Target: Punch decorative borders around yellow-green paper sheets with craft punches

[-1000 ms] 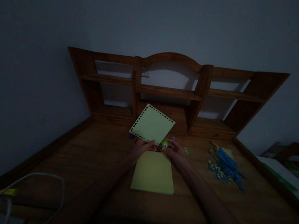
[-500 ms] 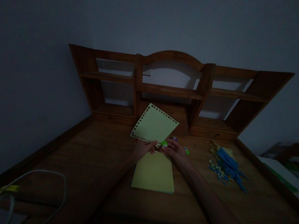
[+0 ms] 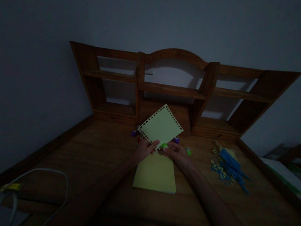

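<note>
My left hand (image 3: 144, 149) pinches a pale yellow sheet of paper (image 3: 162, 126) near its lower corner, thumb on top. Small cut-out shapes, some like hearts, line several edges of the sheet, which is held up as a diamond. In my right hand (image 3: 177, 153) is a small green craft punch (image 3: 164, 146), set at the sheet's near corner; whether paper lies inside it I cannot tell. Below both hands, a stack of yellow paper (image 3: 155, 173) lies on the desk. Another green punch (image 3: 188, 151) and a purple punch (image 3: 176, 140) stand just beyond my right hand.
Left of the sheet are another purple punch (image 3: 134, 133) and a red one (image 3: 139, 139), partly hidden. Blue paper strips (image 3: 231, 164) and yellow scraps (image 3: 218, 170) lie at the right. A wooden shelf unit (image 3: 172, 90) backs the desk. A white cable (image 3: 65, 181) loops at the front left.
The sheet has turned and shifted to the right, so its top corner points more straight up. Punches behind its left side now show. Both hands stay near the same corner.
</note>
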Motion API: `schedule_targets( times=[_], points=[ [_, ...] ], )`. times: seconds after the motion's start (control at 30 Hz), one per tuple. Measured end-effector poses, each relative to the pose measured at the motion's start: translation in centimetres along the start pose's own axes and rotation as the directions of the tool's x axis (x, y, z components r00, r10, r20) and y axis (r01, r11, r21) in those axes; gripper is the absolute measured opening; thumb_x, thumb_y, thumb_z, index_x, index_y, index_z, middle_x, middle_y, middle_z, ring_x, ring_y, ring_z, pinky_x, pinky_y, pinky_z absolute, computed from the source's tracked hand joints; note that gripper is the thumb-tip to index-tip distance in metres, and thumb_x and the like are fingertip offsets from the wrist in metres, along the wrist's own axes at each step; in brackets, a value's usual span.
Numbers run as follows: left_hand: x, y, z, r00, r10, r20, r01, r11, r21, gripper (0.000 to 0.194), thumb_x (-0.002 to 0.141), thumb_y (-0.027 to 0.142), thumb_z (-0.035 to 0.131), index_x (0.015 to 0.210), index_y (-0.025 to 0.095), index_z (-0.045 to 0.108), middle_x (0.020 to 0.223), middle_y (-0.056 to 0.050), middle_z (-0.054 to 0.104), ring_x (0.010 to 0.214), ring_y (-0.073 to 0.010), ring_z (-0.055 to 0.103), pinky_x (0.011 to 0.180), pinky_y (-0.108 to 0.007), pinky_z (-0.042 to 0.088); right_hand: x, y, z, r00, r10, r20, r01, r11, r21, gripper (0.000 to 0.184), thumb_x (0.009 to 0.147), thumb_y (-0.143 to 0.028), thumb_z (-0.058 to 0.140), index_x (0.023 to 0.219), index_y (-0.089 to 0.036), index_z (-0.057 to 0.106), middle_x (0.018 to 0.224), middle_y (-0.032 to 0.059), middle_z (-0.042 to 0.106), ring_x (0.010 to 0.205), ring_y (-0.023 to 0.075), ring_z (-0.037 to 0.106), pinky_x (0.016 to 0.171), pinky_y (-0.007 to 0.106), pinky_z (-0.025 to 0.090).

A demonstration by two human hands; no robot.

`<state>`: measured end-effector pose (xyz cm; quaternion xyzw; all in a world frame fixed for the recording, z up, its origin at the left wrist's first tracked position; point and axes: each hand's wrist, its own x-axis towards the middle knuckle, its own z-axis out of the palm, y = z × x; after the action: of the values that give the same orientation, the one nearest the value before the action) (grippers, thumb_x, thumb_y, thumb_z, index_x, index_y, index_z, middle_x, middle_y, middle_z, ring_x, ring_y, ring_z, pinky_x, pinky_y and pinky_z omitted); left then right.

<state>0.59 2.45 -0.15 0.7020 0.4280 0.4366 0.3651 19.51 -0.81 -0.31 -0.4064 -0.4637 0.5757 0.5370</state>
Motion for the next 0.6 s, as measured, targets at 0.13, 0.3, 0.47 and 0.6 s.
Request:
schedule_targets(
  times=[0.13, 0.3, 0.47, 0.6],
  points=[
    [0.0, -0.1, 0.1, 1.000, 0.001, 0.009, -0.001, 1.000, -0.017, 0.049, 0.085, 0.053, 0.052, 0.055, 0.014, 0.056, 0.044, -0.001, 0.054, 0.039, -0.0105, 0.052, 0.042, -0.020, 0.038, -0.1, -0.1, 0.0, 0.999, 0.037, 0.011, -0.037, 0.999, 0.024, 0.035, 0.058, -0.030, 0.085, 0.085, -0.016, 0.067, 0.073, 0.0019, 0.070, 0.057, 0.0118, 0.061, 0.060, 0.027, 0.049],
    [0.2, -1.0, 0.2, 1.000, 0.024, 0.008, -0.024, 1.000, -0.007, 0.050, 0.085, 0.053, 0.051, 0.055, 0.014, 0.055, 0.044, 0.000, 0.052, 0.040, -0.0096, 0.051, 0.042, -0.019, 0.037, 0.0, -0.1, -0.1, 0.998, 0.057, 0.006, -0.057, 0.997, 0.050, 0.034, 0.058, -0.030, 0.085, 0.084, -0.017, 0.068, 0.070, 0.0003, 0.068, 0.056, 0.0112, 0.060, 0.060, 0.026, 0.047],
    [0.1, -1.3, 0.5, 1.000, 0.030, -0.005, -0.030, 1.000, -0.002, 0.046, 0.085, 0.052, 0.053, 0.060, 0.014, 0.056, 0.047, 0.000, 0.054, 0.041, -0.0097, 0.051, 0.040, -0.019, 0.035, -0.1, -0.3, -0.2, 0.997, 0.054, 0.049, -0.056, 0.998, 0.026, 0.030, 0.061, -0.032, 0.084, 0.081, -0.016, 0.068, 0.066, 0.0001, 0.066, 0.055, 0.0099, 0.057, 0.058, 0.024, 0.044],
    [-0.1, -0.8, 0.6, 0.998, 0.062, -0.017, -0.062, 0.998, -0.005, 0.041, 0.085, 0.050, 0.054, 0.065, 0.014, 0.058, 0.051, 0.000, 0.055, 0.043, -0.0104, 0.052, 0.042, -0.019, 0.037, -0.4, -0.5, 0.1, 0.994, 0.053, 0.100, -0.057, 0.998, 0.037, 0.027, 0.064, -0.032, 0.082, 0.078, -0.016, 0.066, 0.068, 0.0000, 0.066, 0.057, 0.0098, 0.057, 0.060, 0.024, 0.045]
  ],
)
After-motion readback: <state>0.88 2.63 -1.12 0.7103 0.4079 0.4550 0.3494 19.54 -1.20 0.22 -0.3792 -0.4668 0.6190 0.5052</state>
